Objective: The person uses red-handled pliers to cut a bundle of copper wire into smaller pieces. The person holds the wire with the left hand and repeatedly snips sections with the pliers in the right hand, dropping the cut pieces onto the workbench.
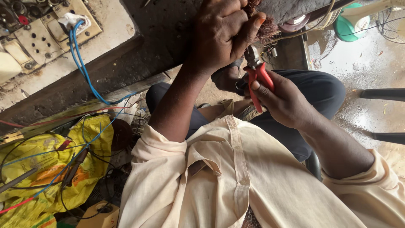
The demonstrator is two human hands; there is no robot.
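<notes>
L hand fingers clenched round reddish copper winding, R hand fingers wrapped tight on red-handled pliers w/ tip just below L fingertips, touching the wire bundle

left hand clenched, raised; right hand gripping, forearms bare

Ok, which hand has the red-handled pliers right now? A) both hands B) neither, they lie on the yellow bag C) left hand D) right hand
D: the right hand grips the red handles of the pliers, while the left hand clutches the copper wire bundle.
</notes>
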